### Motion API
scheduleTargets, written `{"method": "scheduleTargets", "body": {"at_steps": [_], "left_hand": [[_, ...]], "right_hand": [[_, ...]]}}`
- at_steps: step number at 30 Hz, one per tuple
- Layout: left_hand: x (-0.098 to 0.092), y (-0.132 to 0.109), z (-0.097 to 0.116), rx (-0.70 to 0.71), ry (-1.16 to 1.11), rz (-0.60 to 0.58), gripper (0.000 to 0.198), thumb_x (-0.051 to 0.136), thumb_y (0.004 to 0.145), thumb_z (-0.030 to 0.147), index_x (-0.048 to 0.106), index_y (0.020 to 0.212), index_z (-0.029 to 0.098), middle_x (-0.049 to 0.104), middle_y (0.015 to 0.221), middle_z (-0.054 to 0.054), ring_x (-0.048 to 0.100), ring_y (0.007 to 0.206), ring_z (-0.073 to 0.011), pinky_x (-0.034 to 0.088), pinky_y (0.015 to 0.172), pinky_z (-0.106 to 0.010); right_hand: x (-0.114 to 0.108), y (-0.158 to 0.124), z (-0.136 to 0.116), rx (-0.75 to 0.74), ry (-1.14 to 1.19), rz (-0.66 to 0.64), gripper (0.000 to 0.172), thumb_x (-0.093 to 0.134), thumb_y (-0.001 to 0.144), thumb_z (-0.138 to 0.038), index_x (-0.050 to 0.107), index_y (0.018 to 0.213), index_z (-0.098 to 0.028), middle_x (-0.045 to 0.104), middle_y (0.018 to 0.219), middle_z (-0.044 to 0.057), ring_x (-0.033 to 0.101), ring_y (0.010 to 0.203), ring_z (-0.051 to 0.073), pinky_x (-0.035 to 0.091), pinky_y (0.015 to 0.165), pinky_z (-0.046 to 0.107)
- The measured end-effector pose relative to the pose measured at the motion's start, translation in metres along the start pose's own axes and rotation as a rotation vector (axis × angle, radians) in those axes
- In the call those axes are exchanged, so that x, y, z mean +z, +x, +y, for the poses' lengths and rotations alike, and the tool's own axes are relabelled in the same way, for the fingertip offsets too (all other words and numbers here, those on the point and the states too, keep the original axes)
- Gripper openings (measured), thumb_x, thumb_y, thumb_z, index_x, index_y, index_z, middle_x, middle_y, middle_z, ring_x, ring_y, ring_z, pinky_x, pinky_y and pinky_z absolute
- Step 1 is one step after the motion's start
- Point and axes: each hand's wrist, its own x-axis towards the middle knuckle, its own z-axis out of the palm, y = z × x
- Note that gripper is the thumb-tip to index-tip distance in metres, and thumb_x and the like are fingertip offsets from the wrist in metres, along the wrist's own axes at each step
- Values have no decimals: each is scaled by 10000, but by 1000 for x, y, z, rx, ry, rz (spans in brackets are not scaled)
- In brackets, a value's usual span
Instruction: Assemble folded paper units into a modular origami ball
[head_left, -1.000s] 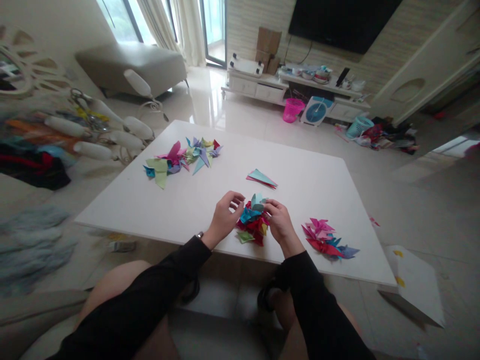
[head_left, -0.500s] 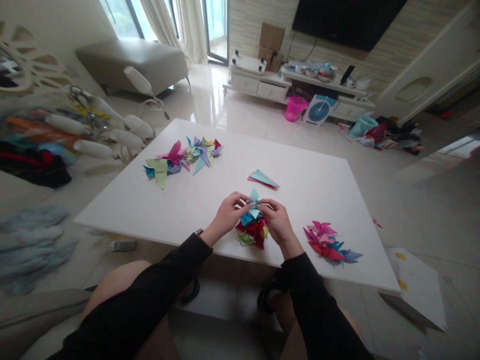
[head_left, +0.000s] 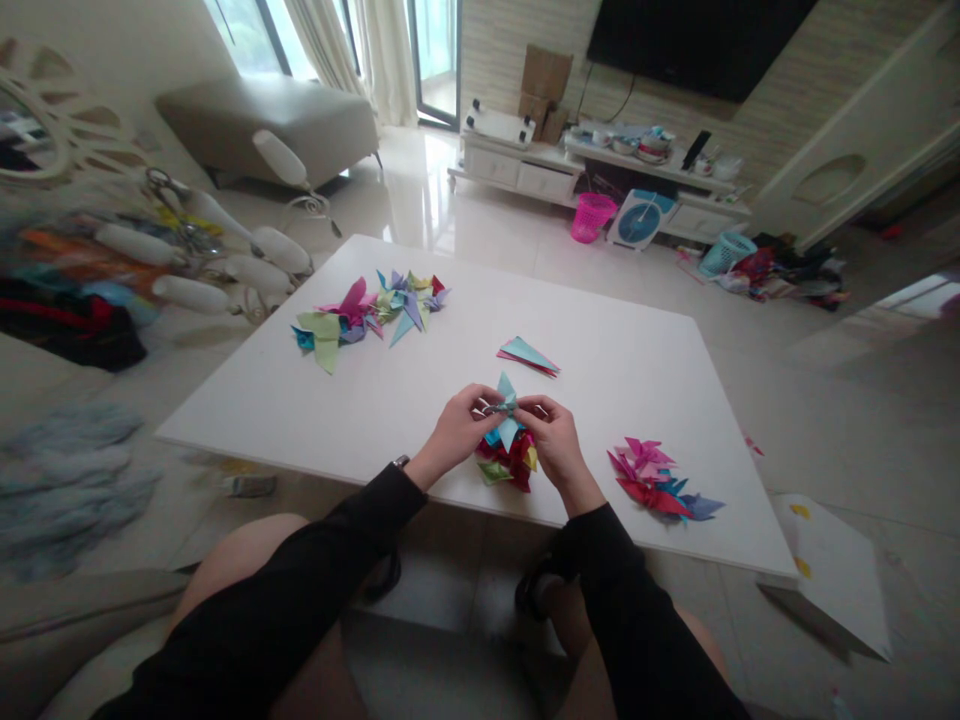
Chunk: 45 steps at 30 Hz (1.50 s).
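Between both hands is a light-blue origami paper piece [head_left: 507, 431] with pointed ends, held above the near part of the white table. My left hand [head_left: 463, 425] pinches its left side, and my right hand [head_left: 553, 432] pinches its right side. Right beneath them lies a pile of folded paper pieces [head_left: 513, 466] in red, blue, green and yellow, partly hidden by my hands. Just beyond my fingers rests a small stack of flat folded paper [head_left: 529, 355], light blue on top with pink and red below.
On the white table [head_left: 300, 430] a pink, red and blue pile of folded paper [head_left: 660, 485] lies to the right. A larger mixed pile [head_left: 352, 315] sits far left. Lamp arms with white shades [head_left: 279, 258] stand by the left edge; a white box [head_left: 832, 575] is on the floor at right.
The light-blue paper piece has turned slightly in my fingers, and more of its lower point shows. Both hands keep their pinch in nearly the same place. The view has shifted a little.
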Motion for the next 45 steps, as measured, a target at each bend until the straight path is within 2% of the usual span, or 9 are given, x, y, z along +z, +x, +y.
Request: {"method": "scheduleTargets", "body": {"at_steps": [9, 14, 18, 22, 27, 31, 34, 38, 45], "left_hand": [[0, 4, 0, -24, -29, -10, 236, 749, 796, 344, 656, 919, 165, 689, 904, -54, 651, 809, -165, 563, 724, -296], [0, 2, 5, -44, -43, 17, 302, 764, 758, 336, 630, 969, 166, 664, 979, -55, 641, 796, -146, 559, 694, -277], [-1, 2, 9, -81, -10, 70, 394, 750, 724, 293, 602, 1068, 172, 618, 1024, -49, 625, 727, -121, 548, 635, -266], [-4, 3, 10, -75, 45, 81, 355, 711, 720, 267, 602, 1044, 171, 618, 1008, -50, 621, 715, -125, 542, 630, -270], [-6, 6, 11, -77, 63, 95, 318, 692, 708, 266, 600, 998, 172, 623, 1014, -50, 626, 710, -129, 526, 626, -273], [-7, 7, 11, -81, 79, 86, 306, 686, 701, 270, 599, 979, 178, 635, 1019, -53, 625, 706, -134, 514, 622, -276], [-7, 7, 11, -79, 93, 77, 300, 684, 703, 281, 599, 972, 180, 639, 1025, -57, 628, 710, -137, 514, 631, -281], [-8, 7, 12, -96, 118, 69, 289, 682, 706, 296, 597, 957, 183, 646, 1028, -65, 626, 716, -143, 519, 633, -289], [-9, 10, 10, -105, 155, 56, 279, 676, 711, 301, 601, 953, 185, 648, 1042, -70, 627, 740, -148, 524, 639, -283]], "right_hand": [[0, 5, 2, -5, -45, -12, 207, 843, 668, -308, 729, 809, -209, 724, 801, 12, 650, 770, 180, 518, 733, 312], [-5, 5, 0, -120, -297, 61, 169, 773, 706, -339, 720, 789, -202, 687, 841, 20, 640, 813, 187, 520, 763, 321], [-24, 5, -6, -200, -512, 161, 166, 719, 745, -364, 719, 794, -205, 657, 933, 38, 628, 826, 179, 510, 703, 298], [-64, 4, -18, -270, -652, 271, 178, 675, 787, -379, 690, 805, -202, 666, 849, 33, 612, 772, 173, 499, 711, 305], [-148, -8, -38, -286, -837, 506, 196, 655, 794, -389, 666, 777, -194, 693, 767, 36, 620, 733, 186, 488, 725, 316], [-220, -30, -45, -160, -1040, 754, 180, 653, 769, -368, 682, 757, -191, 735, 779, 74, 637, 741, 213, 467, 726, 324], [-262, -45, -44, -9, -1173, 844, 161, 639, 754, -334, 707, 775, -190, 756, 818, 102, 653, 769, 235, 453, 720, 324], [-287, -51, -39, 174, -1294, 910, 183, 630, 752, -325, 749, 820, -203, 772, 888, 115, 665, 829, 256, 450, 742, 331], [-285, -44, -31, 351, -1445, 860, 175, 618, 749, -316, 757, 816, -232, 766, 902, 97, 654, 906, 273, 441, 858, 396]]}}
